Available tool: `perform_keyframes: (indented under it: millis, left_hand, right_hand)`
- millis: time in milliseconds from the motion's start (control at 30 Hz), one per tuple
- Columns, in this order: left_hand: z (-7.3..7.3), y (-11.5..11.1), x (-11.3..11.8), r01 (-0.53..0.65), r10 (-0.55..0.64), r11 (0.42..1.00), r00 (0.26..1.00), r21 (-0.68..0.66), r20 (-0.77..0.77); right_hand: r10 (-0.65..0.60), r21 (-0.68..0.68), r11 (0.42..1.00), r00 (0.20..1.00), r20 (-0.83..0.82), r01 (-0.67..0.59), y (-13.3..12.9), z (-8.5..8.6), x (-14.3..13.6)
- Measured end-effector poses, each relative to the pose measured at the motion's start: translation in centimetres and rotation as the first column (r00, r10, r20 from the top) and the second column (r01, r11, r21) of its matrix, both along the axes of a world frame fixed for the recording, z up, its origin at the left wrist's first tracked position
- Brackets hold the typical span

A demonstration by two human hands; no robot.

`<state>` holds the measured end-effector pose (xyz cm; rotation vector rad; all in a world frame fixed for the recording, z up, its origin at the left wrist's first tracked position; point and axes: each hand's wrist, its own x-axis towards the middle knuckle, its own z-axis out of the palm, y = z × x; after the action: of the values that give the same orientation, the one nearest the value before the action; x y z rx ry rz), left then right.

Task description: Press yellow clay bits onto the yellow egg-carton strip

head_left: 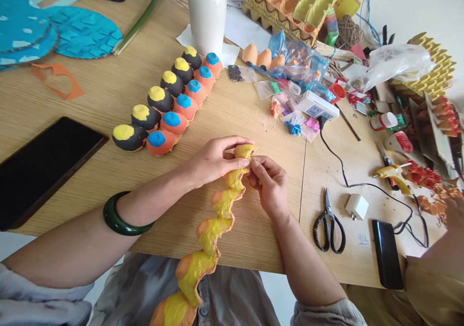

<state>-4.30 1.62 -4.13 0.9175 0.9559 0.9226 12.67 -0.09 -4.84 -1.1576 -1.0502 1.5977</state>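
Observation:
A long strip cut from an orange egg carton point(209, 236), its bumps coated in yellow clay, runs from my lap up over the table edge. My left hand point(213, 162) grips its far end, thumb on the near side and fingers round the back. At that same end, my right hand point(270, 183) pinches the right edge between thumb and forefinger. A bit of yellow shows under its curled fingers; what it is I cannot make out. Beyond my hands lie a carton strip with black bumps topped yellow point(160, 99) and an orange one topped blue point(184, 105).
Scissors point(329, 224), a white charger point(357, 206), a phone point(387, 253) and a glue gun point(395, 175) lie right. A larger black phone point(47, 164) is left. A white bottle point(207, 17) and stacked egg trays point(279, 7) stand behind. Another person's sleeve point(431, 287) enters lower right.

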Motion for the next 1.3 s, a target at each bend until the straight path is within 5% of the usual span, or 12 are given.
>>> perform_keyframes:
  millis: [233, 633, 933, 1300]
  left_hand:
    - [1.0, 0.2, -0.4, 0.04, -0.036, 0.997, 0.998, -0.072, 0.059]
    - [1.4, 0.2, -1.3, 0.06, -0.04, 0.989, 0.989, 0.137, -0.141]
    - [1.4, 0.3, -1.5, 0.084, -0.037, 0.977, 0.971, 0.194, -0.236]
    - [1.1, 0.4, -1.6, 0.084, -0.032, 0.973, 0.971, 0.216, -0.236]
  right_hand:
    - [0.027, -0.009, 1.0, 0.999, -0.024, -0.027, 0.2, 0.3, 0.2]
    - [0.023, -0.002, 1.0, 0.998, -0.066, -0.023, 0.5, 0.4, 0.3]
    - [0.222, 0.046, 0.973, 0.972, 0.075, -0.226, 1.7, 0.3, 1.4]
    - [0.26, 0.036, 0.964, 0.964, 0.049, -0.262, 1.7, 0.7, 2.2]
